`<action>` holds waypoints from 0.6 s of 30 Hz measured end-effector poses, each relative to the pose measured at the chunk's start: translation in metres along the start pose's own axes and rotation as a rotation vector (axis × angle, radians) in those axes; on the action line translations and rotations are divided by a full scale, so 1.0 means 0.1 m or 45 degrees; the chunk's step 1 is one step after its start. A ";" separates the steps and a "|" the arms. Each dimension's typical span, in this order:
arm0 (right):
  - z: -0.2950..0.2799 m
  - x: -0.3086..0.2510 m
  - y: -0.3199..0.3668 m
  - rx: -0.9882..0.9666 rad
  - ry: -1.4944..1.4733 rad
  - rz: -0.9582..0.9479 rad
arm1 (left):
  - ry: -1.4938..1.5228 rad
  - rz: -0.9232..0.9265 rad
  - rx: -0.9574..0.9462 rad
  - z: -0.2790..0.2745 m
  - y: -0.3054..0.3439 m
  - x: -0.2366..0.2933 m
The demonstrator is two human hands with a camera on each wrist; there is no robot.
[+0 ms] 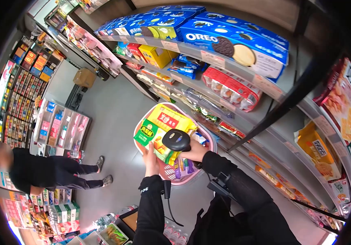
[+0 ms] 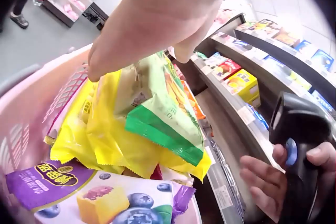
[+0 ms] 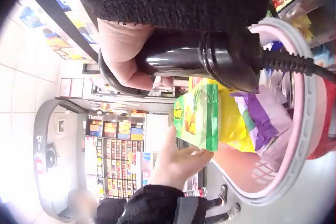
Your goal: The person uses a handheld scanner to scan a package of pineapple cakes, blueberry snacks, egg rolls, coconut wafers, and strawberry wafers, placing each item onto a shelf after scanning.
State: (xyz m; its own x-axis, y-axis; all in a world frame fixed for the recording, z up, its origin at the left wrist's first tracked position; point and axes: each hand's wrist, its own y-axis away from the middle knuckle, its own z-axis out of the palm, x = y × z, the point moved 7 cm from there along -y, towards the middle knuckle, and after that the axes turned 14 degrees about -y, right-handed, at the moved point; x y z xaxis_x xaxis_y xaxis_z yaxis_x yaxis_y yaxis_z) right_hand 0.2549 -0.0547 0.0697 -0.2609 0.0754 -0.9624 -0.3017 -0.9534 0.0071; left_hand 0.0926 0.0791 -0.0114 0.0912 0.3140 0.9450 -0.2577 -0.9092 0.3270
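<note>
Gripping a black scanner (image 1: 176, 140) by its handle, the right hand (image 1: 196, 152) is curling its fingers round it, with the thumb lying by the blue button. It is holding the scanner's head just above the pink basket (image 1: 171, 174), facing down at the goods. The left hand (image 1: 151, 157) is pinching a green and yellow packet (image 2: 163, 113) by its edge. It is tipping the packet up from the top of the pile in the basket, right under the scanner.

By the look of it, this one packet is being offered up for a read. The work seems far from over, since the basket is brimming with other goods. Several yellow bags (image 2: 105, 134) are lying under the packet, and a purple box (image 2: 79, 192) is sitting at the near side. Nothing is lying set aside outside the basket, and the pictures are not showing which goods have been read.

Beyond the basket, shelves (image 1: 224, 71) are carrying blue biscuit boxes (image 1: 232, 41) and snacks. Well apart to the basket's left, a person (image 1: 40, 171) in black is standing on the grey floor (image 1: 114, 118).
</note>
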 end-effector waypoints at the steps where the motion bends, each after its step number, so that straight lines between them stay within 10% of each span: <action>1: 0.04 0.06 -0.09 0.061 0.037 -0.051 | -0.026 -0.015 0.022 0.00 -0.05 -0.05; 8: 0.17 0.41 -0.18 0.029 0.454 -0.054 | 0.083 -0.099 -0.005 0.12 0.04 -0.11; 18: 0.49 -0.55 0.77 -0.445 -0.301 -0.021 | 0.481 -0.119 -0.312 -0.03 0.95 0.21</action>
State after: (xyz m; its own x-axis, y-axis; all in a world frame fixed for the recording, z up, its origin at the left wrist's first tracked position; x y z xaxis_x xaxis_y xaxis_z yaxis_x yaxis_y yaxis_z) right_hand 0.2016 -0.1179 0.1365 -0.4743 0.1179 -0.8724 0.0108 -0.9901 -0.1397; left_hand 0.0673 -0.0002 0.0400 -0.2209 0.5103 0.8311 -0.4887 -0.7954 0.3585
